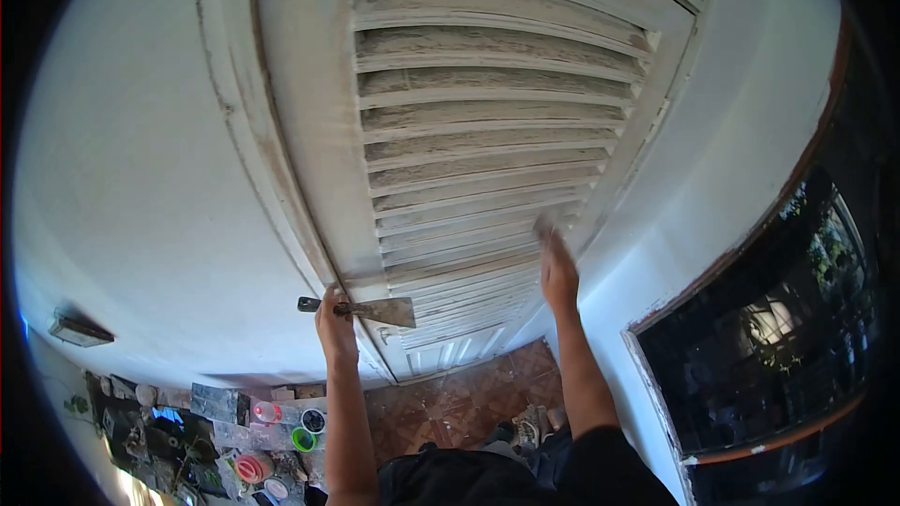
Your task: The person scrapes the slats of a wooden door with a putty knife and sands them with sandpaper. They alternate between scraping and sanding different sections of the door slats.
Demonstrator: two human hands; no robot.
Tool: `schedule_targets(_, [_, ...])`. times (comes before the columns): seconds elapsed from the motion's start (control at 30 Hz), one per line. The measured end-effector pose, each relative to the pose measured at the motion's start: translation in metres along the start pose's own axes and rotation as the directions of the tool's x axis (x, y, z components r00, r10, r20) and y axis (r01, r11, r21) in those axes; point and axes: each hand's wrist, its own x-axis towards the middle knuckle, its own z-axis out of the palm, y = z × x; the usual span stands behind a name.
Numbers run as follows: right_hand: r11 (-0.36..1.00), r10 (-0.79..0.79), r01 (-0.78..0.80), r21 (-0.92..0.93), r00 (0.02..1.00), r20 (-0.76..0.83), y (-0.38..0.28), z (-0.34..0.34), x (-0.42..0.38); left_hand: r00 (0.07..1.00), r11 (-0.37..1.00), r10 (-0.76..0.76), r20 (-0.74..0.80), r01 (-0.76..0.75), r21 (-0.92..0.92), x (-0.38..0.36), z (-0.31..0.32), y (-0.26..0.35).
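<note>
My left hand (336,330) is closed around the handle of a wide putty knife (390,311), whose stained blade points right, in front of the left edge of a white louvred door (309,145). My right hand (559,274) is raised by the right ends of the door's slats (487,117). Its fingers are smeared by motion, so I cannot make out whether it holds anything. Several upper slats show worn, greyish patches where the paint is thin.
At lower left, tubs and jars stand on a cluttered surface, among them a green-rimmed container (303,439) and a red-lidded tub (251,468). A dark window (750,328) is at right. The tiled floor (422,412) shows below, with a wall fixture (82,329) at far left.
</note>
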Motion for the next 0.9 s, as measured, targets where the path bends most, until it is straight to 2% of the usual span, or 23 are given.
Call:
schedule_targets(0.03, [0.999,-0.040,0.038,0.019,0.990,0.138,0.001,-0.004,-0.046,1.000,1.000,-0.020,-0.021,0.020,-0.021,-0.002,0.004,0.004])
schedule_targets(0.07, [0.991,0.035,-0.072,0.110,0.951,0.307,0.004,-0.009,-0.091,0.998,0.998,-0.038,-0.043,0.035,-0.049,-0.003,0.009,0.006])
schedule_targets(0.1, [0.984,0.154,-0.177,0.019,0.899,0.410,0.017,-0.014,-0.154,0.998,0.998,-0.021,-0.061,0.017,-0.059,-0.003,0.007,0.004])
schedule_targets(0.13, [0.901,0.394,-0.418,-0.119,0.670,0.629,0.029,-0.028,-0.209,0.999,0.999,-0.016,-0.045,0.015,-0.037,-0.003,0.002,0.002])
schedule_targets(0.17, [0.851,0.461,-0.486,-0.198,0.512,0.725,0.045,-0.045,-0.272,1.000,1.000,-0.011,-0.027,0.011,-0.013,-0.002,-0.001,0.000])
schedule_targets(0.27, [0.673,0.589,-0.616,-0.410,0.110,0.801,0.068,-0.118,-0.402,0.999,0.999,0.009,-0.043,-0.007,0.041,-0.007,0.000,-0.003])
schedule_targets(0.33, [0.545,0.635,-0.690,-0.477,-0.032,0.772,0.061,-0.154,-0.432,0.999,0.991,-0.003,-0.045,0.009,0.131,-0.008,-0.003,-0.005])
schedule_targets(0.4, [0.462,0.653,-0.730,-0.504,-0.105,0.750,0.056,-0.172,-0.441,0.999,0.985,0.003,-0.036,0.003,0.170,-0.012,0.001,-0.005])
schedule_targets(0.5, [0.430,0.634,-0.770,-0.471,-0.114,0.765,0.055,-0.163,-0.435,0.997,0.996,-0.006,-0.081,0.013,0.093,-0.009,-0.001,-0.009])
schedule_targets(0.6, [0.431,0.595,-0.815,-0.388,-0.067,0.801,0.053,-0.139,-0.415,0.994,1.000,0.002,-0.112,0.001,0.027,-0.008,0.004,-0.004])
schedule_targets(0.67, [0.429,0.566,-0.851,-0.303,-0.008,0.824,0.047,-0.121,-0.400,0.985,0.994,-0.099,-0.141,0.105,0.037,-0.007,0.008,0.001])
schedule_targets(0.73, [0.416,0.541,-0.888,-0.198,0.067,0.838,0.039,-0.098,-0.382,0.989,0.994,-0.027,-0.143,0.042,0.104,-0.008,0.012,0.001])
schedule_targets(0.9, [0.292,0.515,-0.952,0.097,0.242,0.823,0.017,-0.055,-0.349,0.993,0.998,0.046,-0.113,-0.040,0.054,-0.005,0.000,-0.005])
